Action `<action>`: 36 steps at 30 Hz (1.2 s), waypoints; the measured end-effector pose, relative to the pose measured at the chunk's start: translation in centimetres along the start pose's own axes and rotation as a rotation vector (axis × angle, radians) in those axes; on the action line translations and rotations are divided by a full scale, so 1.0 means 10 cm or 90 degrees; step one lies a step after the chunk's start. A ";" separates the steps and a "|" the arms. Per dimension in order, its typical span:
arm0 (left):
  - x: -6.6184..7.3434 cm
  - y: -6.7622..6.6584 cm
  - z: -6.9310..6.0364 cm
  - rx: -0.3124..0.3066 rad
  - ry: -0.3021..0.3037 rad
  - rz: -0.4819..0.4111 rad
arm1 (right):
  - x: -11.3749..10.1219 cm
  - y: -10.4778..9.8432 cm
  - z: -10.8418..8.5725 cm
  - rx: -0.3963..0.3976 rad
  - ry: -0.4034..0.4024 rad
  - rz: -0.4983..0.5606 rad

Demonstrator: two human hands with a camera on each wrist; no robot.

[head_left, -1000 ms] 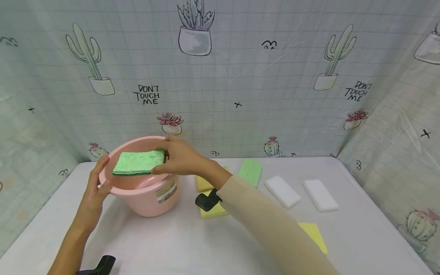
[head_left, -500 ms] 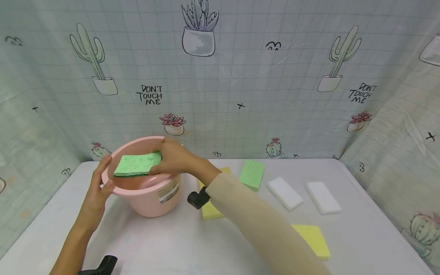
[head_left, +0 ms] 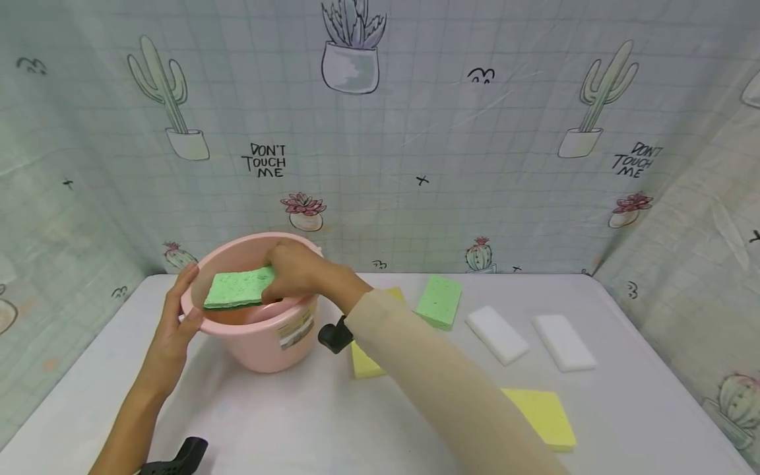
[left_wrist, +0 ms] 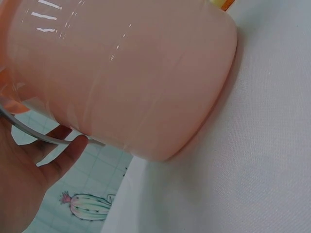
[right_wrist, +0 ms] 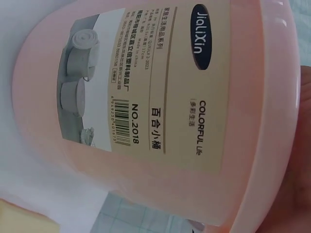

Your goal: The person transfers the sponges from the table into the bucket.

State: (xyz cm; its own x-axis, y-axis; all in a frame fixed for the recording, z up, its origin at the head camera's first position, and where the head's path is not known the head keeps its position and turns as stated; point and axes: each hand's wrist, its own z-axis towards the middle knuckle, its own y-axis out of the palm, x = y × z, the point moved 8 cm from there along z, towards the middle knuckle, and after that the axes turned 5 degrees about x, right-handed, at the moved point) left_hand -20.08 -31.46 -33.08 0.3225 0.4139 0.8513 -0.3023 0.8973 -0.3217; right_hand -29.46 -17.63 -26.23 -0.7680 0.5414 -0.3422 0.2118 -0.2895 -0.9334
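A pink plastic bucket (head_left: pixel 255 346) with a paper label (right_wrist: pixel 194 87) stands at the table's left. My left hand (head_left: pixel 167 340) grips its left rim, thumb at the front; in the left wrist view a thin grey handle (left_wrist: pixel 26 132) runs past the fingers. My right hand (head_left: pixel 293 269) pinches a green sponge (head_left: pixel 236 288) by its right end. That sponge, dark green underneath, is held nearly flat inside the bucket's mouth. In the right wrist view only part of the hand shows behind the rim, and the sponge is hidden.
On the white table (head_left: pixel 285 429), right of the bucket, lie a green sponge (head_left: pixel 439 301), two white sponges (head_left: pixel 497 334) and a yellow sponge (head_left: pixel 541 417). More yellow sponge (head_left: pixel 365 361) shows partly behind my right forearm. A patterned cloth (head_left: pixel 380 132) hangs behind the table.
My right hand has lowered the green sponge deeper into the bucket's mouth. The left hand keeps its grip on the rim. The whole view has shifted slightly.
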 end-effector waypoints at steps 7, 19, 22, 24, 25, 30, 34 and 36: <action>-0.01 0.00 0.00 0.000 0.000 -0.003 | 0.01 0.07 0.01 -0.038 0.005 -0.007; -0.01 0.00 0.01 -0.004 0.010 -0.006 | 0.00 0.06 0.00 -0.053 -0.008 0.001; 0.00 0.00 0.00 -0.006 0.013 -0.006 | -0.01 0.06 0.00 -0.053 -0.012 -0.017; 0.00 0.00 0.00 -0.006 0.015 -0.007 | -0.01 0.07 0.01 -0.054 -0.013 -0.037; 0.00 0.00 0.00 -0.007 0.017 -0.009 | -0.01 0.07 0.01 -0.056 -0.015 -0.045; 0.02 -0.01 0.00 -0.005 0.019 -0.020 | -0.03 0.08 0.01 -0.065 -0.026 -0.070; 0.02 -0.01 0.00 0.001 0.020 -0.026 | -0.03 0.09 0.02 -0.077 -0.027 -0.058; 0.02 -0.01 -0.01 0.001 0.022 -0.025 | -0.01 0.10 0.02 -0.086 -0.014 -0.031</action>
State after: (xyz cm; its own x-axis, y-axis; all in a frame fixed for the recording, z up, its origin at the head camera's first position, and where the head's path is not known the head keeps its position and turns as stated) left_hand -19.95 -31.48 -32.91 0.3648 0.3833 0.8485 -0.2901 0.9128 -0.2876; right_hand -29.30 -18.13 -27.10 -0.7919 0.5348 -0.2949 0.2520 -0.1536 -0.9554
